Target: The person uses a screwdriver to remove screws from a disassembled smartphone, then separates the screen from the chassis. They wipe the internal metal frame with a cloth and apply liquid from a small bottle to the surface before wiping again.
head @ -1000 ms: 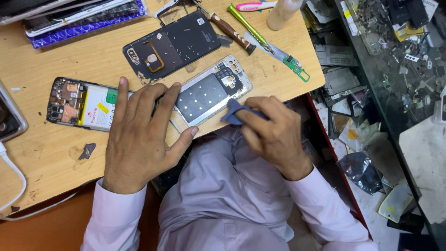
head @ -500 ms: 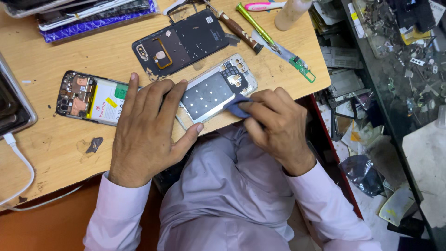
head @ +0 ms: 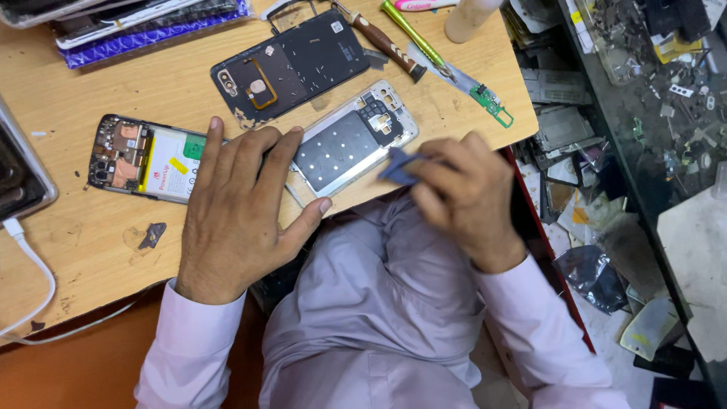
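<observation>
A silver phone frame point(head: 344, 144) with a dark metal plate lies at the near edge of the wooden table point(head: 98, 83). My left hand point(head: 238, 208) presses flat on its left part, fingers spread. My right hand point(head: 462, 193) pinches a small blue plastic pry tool point(head: 395, 167) against the frame's lower right edge. An opened phone with an exposed battery point(head: 148, 159) lies just left of my left hand. A black back cover point(head: 291, 64) rests behind the frame.
Two screwdrivers point(head: 390, 45) and a strip with a green circuit board point(head: 485, 95) lie at the back right. A purple-edged stack of parts point(head: 151, 26) sits at the back left, a white cable point(head: 30, 257) at the left. Cluttered floor on the right.
My right hand and the blue tool slid slightly down along the frame's right edge. The left hand stays pressed on the frame. The camera shifted a little.
</observation>
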